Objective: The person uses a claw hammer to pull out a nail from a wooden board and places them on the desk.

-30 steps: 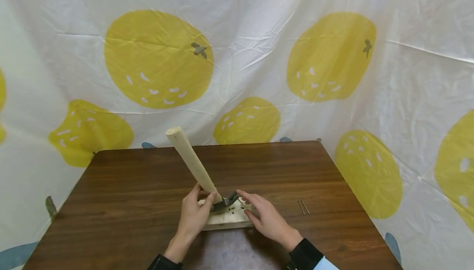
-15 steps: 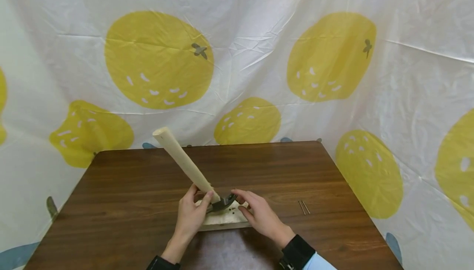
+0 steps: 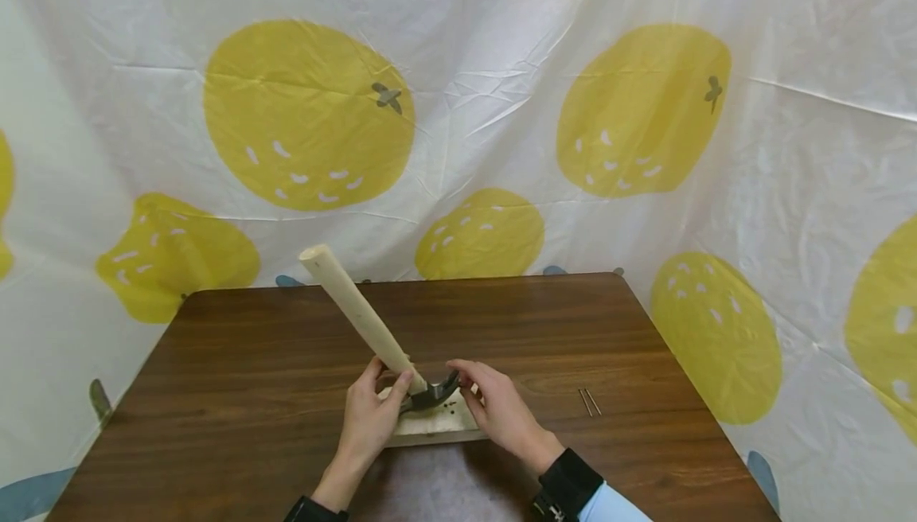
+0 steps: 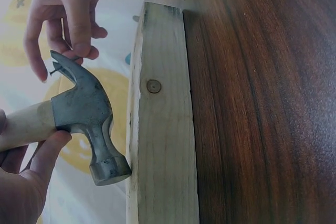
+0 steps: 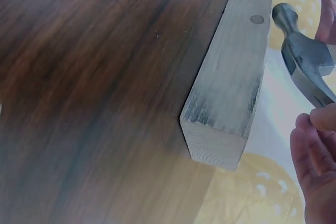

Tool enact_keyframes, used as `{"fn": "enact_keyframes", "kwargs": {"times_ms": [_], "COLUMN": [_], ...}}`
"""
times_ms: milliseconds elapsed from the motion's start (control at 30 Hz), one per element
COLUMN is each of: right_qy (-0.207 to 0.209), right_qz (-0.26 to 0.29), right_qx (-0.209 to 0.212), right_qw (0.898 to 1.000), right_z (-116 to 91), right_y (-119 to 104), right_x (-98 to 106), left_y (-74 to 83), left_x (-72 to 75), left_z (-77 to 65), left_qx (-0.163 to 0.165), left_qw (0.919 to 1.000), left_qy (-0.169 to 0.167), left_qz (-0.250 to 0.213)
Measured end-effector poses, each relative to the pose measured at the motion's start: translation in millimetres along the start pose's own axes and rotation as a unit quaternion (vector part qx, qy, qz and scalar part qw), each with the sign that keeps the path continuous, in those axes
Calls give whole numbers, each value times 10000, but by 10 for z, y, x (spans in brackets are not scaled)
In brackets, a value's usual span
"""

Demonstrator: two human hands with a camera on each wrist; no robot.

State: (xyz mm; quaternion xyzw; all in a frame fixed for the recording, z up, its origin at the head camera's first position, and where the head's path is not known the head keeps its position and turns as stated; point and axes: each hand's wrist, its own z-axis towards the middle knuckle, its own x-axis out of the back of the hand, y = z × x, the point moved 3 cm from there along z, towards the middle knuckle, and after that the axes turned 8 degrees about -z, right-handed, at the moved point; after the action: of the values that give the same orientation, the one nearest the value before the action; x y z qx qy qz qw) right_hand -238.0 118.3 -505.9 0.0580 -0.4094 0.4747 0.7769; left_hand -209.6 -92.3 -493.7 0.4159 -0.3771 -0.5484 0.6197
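Observation:
My left hand point(image 3: 365, 414) grips the wooden handle of a claw hammer point(image 3: 358, 315) just by its metal head, thumb and fingers around it. The handle slants up and to the left, and the head is close over a pale wooden board point(image 3: 433, 436). In the left wrist view a thin nail point(image 4: 53, 72) sits in the slot of the claw. The thumb and fingertips of my right hand point(image 3: 505, 410) pinch the nail's other end, right at the claw. The right wrist view hides the nail behind my fingers.
A pair of loose nails point(image 3: 590, 402) lies on the brown table point(image 3: 272, 379) to the right of the board. Several small dark marks point(image 3: 450, 407) show on the board's top. A white curtain point(image 3: 487, 92) with yellow fruit shapes hangs behind and beside the table.
The hammer's handle has tipped further left with my left hand. My right hand has moved slightly left, and its thumb and fingers have closed together at the claw.

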Motion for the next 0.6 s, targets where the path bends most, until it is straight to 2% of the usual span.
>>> {"fn": "enact_keyframes", "kwargs": {"times_ms": [200, 367, 600], "right_qy": [56, 128, 223], "right_qz": [203, 365, 135], "right_qx": [-55, -293, -565], "right_qw": [9998, 9988, 9981], "right_z": [-22, -53, -171], "right_y": [60, 125, 281], "right_x": [70, 171, 299], "left_y": [1, 5, -1], "left_x": [9, 9, -1], "left_z": [7, 13, 20], "left_qx": [-30, -16, -78], "left_qw": [10000, 9999, 9999], "left_qy": [-59, -89, -71], "left_qz": [60, 105, 77]}}
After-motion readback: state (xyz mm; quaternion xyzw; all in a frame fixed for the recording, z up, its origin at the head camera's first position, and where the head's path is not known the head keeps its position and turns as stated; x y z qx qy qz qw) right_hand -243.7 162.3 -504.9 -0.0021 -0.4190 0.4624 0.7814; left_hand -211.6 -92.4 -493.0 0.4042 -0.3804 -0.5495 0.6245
